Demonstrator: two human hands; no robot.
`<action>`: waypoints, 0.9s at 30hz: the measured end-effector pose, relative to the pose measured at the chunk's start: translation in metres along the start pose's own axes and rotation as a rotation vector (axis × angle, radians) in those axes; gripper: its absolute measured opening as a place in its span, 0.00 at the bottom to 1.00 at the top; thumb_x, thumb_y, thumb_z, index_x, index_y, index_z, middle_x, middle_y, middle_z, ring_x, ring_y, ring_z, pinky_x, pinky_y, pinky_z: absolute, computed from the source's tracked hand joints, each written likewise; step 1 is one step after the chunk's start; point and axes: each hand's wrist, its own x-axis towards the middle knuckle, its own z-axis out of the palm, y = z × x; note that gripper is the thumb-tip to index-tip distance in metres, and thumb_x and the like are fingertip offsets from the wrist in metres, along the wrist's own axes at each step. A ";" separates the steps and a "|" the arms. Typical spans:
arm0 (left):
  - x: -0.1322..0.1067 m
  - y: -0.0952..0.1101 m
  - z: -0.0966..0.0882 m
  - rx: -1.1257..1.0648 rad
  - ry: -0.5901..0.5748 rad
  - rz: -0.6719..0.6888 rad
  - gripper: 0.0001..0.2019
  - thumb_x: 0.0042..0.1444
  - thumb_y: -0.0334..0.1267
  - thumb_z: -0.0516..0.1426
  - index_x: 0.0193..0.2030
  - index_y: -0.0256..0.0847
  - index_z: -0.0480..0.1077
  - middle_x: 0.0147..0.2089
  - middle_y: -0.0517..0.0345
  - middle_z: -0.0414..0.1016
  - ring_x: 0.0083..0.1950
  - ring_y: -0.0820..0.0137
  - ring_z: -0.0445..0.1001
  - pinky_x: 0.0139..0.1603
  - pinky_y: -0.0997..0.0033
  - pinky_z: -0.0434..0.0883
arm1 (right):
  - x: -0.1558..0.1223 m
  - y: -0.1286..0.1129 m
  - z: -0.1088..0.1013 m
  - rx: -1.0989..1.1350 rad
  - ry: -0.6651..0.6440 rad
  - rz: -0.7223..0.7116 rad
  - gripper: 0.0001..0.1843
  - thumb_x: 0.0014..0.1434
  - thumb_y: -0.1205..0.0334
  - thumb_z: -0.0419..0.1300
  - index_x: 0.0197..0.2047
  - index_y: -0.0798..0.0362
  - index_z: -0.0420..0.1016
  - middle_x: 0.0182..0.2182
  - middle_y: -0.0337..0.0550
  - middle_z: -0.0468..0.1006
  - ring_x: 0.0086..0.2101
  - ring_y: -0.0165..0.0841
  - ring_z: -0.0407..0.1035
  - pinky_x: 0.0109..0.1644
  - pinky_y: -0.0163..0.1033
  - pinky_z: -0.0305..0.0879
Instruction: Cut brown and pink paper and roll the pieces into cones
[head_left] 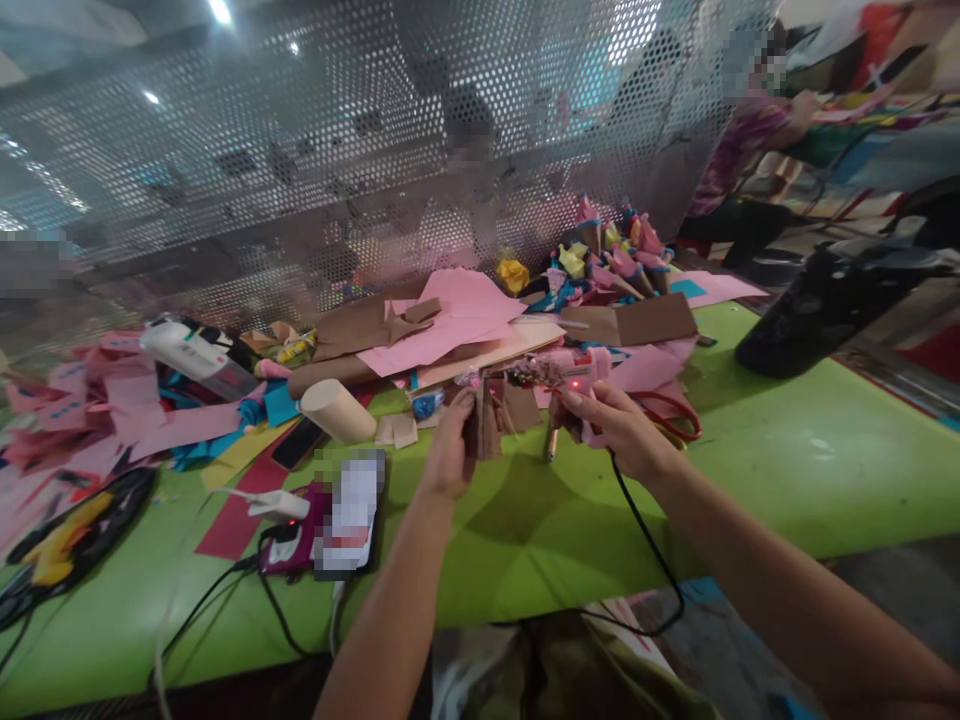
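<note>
My right hand (616, 425) is closed round a pink hot glue gun (589, 372) with a small red light on its side and a black cord running down from its handle. Its dark, crusted nozzle points left. In my left hand (450, 445), thumb and fingers pinch a folded piece of brown paper (488, 430). The nozzle end is close to the top of that paper; whether they touch, I cannot tell. Below my right hand a small metallic stick (551, 442) shows. Red-handled scissors (671, 415) lie right behind it.
Pink paper sheets (457, 315) and paper flowers (630, 255) are heaped at the back. Left of my hands are a cardboard tube (337, 411), a phone (351, 510) and a power strip (292, 545) with cords. A black bottle (825, 300) stands right, before a perforated metal screen (360, 150).
</note>
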 end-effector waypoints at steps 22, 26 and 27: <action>0.003 0.004 0.000 0.016 0.053 0.011 0.05 0.59 0.37 0.60 0.37 0.38 0.76 0.33 0.60 0.81 0.33 0.72 0.79 0.41 0.72 0.76 | -0.003 0.002 0.000 -0.053 -0.081 0.042 0.33 0.45 0.28 0.67 0.24 0.54 0.74 0.19 0.41 0.72 0.19 0.26 0.57 0.21 0.34 0.51; 0.002 0.004 0.001 0.023 0.055 0.055 0.05 0.56 0.38 0.62 0.34 0.38 0.76 0.31 0.61 0.80 0.31 0.72 0.78 0.37 0.73 0.75 | -0.002 0.004 -0.001 -0.078 -0.118 0.048 0.33 0.45 0.28 0.67 0.24 0.55 0.76 0.19 0.41 0.71 0.20 0.26 0.57 0.22 0.34 0.51; 0.002 0.004 0.001 0.024 0.055 0.057 0.06 0.56 0.38 0.62 0.33 0.38 0.75 0.30 0.62 0.79 0.29 0.73 0.77 0.35 0.74 0.75 | -0.002 0.005 -0.001 -0.084 -0.123 0.043 0.33 0.45 0.28 0.67 0.23 0.55 0.76 0.18 0.41 0.71 0.20 0.26 0.57 0.22 0.34 0.51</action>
